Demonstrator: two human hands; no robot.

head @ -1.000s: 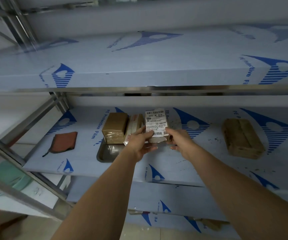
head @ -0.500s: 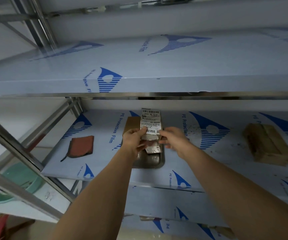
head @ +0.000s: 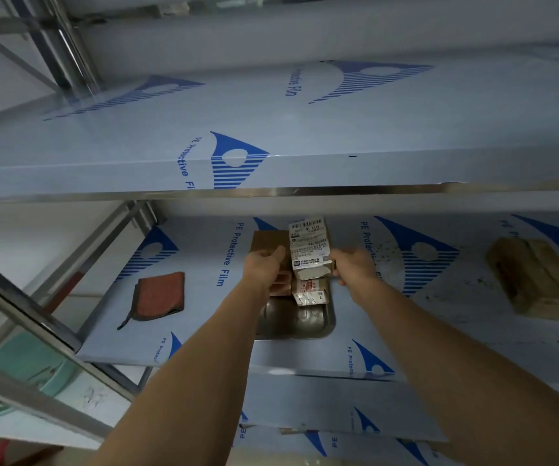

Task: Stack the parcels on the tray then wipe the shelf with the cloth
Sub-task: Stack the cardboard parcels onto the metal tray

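Observation:
A steel tray [head: 296, 326] sits on the middle shelf [head: 204, 331]. At its far end lie a plain brown parcel [head: 266, 239] and a small parcel with a red-and-white label [head: 310, 290]. Above that small one I hold a white-labelled parcel [head: 310, 245], tilted, between both hands. My left hand [head: 264, 269] is at its left edge, fingers curled beneath. At its right lower corner, my right hand [head: 352, 267] pinches it. Another brown parcel [head: 537, 277] lies on the shelf far to the right. A rust-red cloth [head: 158, 295] lies to the left of the tray.
The upper shelf [head: 271, 169] overhangs just above my hands. Steel frame posts [head: 22, 307] run diagonally at the left. Specks of dirt dot the shelf between the tray and the right parcel. A green basin [head: 29, 361] shows below left.
Both hands carried the white-labelled parcel from beside the brown parcel to above the small labelled parcel on the tray. My view swung right and closer.

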